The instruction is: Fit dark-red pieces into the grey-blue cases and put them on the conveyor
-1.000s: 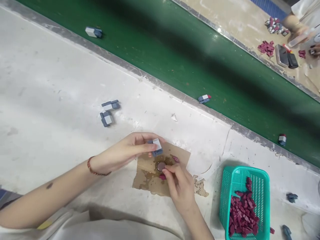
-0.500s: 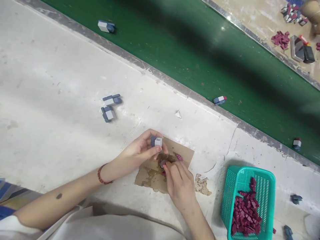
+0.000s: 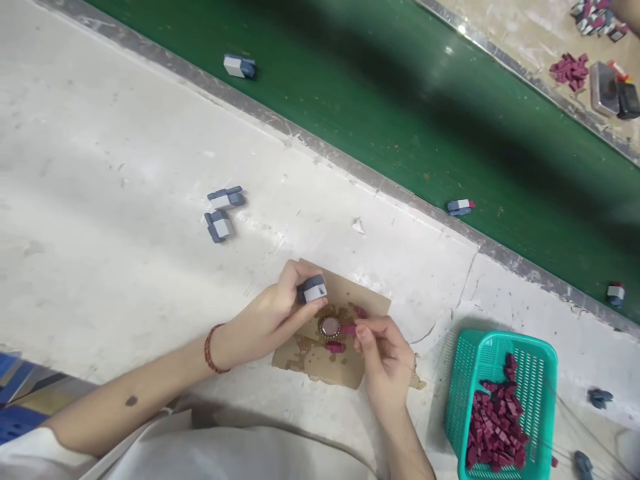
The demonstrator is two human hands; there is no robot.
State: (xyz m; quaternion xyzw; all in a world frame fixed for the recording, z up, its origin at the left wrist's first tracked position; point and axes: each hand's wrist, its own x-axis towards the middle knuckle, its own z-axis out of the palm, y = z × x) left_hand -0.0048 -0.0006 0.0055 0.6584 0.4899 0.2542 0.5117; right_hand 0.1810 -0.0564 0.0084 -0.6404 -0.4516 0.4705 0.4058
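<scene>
Between thumb and fingers of my left hand (image 3: 283,303) is a small grey-and-blue plastic piece (image 3: 314,289), its pale end with a dark opening facing right. My right hand (image 3: 387,357) pinches a small maroon piece (image 3: 349,330) just right of a round, shallow cap (image 3: 330,327) with a beaded rim. The cap sits on a stained cardboard sheet (image 3: 350,373). Another maroon piece (image 3: 335,347) lies below the cap, and one more (image 3: 360,311) lies above my right fingers.
A teal basket (image 3: 543,413) of maroon pieces stands at the right. Two grey-and-blue pieces (image 3: 220,225) lie at left on the white table (image 3: 125,267). Beyond runs a green conveyor belt (image 3: 350,100) carrying several pieces. A person's arm shows at top right.
My right hand has drawn back rightward from the cap, exposing it and the maroon piece in my fingers. My left hand has turned its piece slightly. Pieces on the belt have shifted right.
</scene>
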